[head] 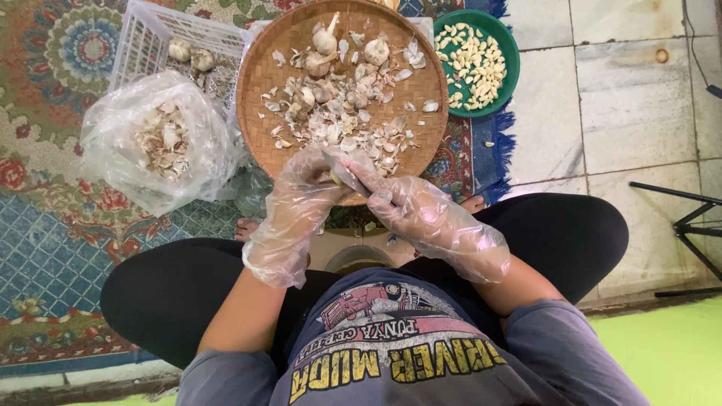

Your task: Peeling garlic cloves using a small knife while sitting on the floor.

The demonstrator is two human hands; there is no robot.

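Both my hands wear loose clear plastic gloves and meet over the near rim of a round woven bamboo tray (265, 68). My left hand (301, 188) pinches a small garlic clove (335, 177). My right hand (398, 201) holds a small knife (344, 170) whose blade rests against that clove. The tray carries a few whole garlic bulbs (325, 41) and a heap of papery garlic skins (346, 128).
A green bowl (511, 53) of peeled cloves sits at the tray's far right. A clear plastic bag (150, 143) of skins lies left, a white plastic basket (147, 37) with bulbs behind it. A patterned rug (45, 188), tiled floor and a black stand's legs (688, 222) surround me.
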